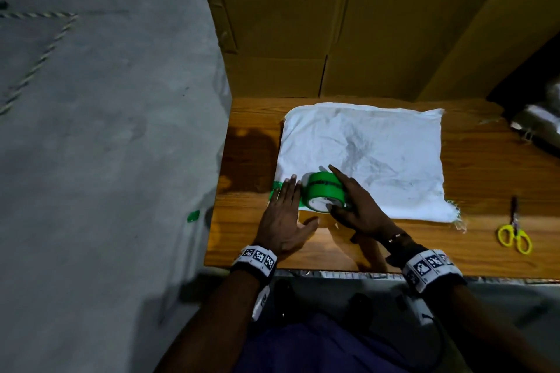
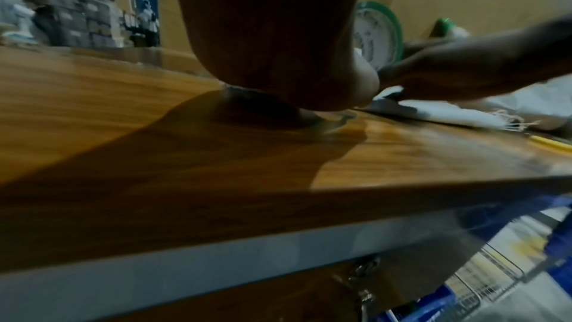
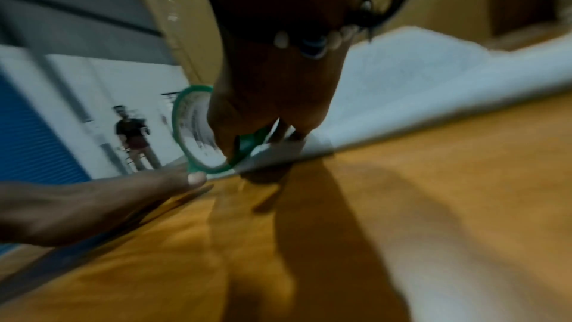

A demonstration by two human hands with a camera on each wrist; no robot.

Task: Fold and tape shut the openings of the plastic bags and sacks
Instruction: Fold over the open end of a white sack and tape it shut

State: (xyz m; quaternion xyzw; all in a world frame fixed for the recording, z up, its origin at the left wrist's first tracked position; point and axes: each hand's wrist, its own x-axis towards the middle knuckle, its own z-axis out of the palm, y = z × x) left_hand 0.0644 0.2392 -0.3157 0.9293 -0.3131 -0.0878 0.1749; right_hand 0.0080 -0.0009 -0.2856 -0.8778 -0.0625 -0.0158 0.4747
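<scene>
A white woven sack (image 1: 363, 157) lies flat on the wooden table (image 1: 485, 179). A strip of green tape (image 1: 276, 185) runs along its near left edge. My left hand (image 1: 283, 209) lies flat with straight fingers on that taped edge. My right hand (image 1: 351, 206) grips a roll of green tape (image 1: 325, 191) standing on edge on the sack, thumb at its core and fingers over the top. In the left wrist view the roll (image 2: 379, 36) shows past my palm. The right wrist view is blurred; the roll (image 3: 192, 131) and the sack (image 3: 402, 82) show there.
Yellow-handled scissors (image 1: 515, 230) lie on the table at the right. Tall cardboard boxes (image 1: 333, 24) stand behind the table. A clear plastic bag (image 1: 539, 124) lies at the far right. A scrap of green tape (image 1: 193, 216) lies on the concrete floor at the left.
</scene>
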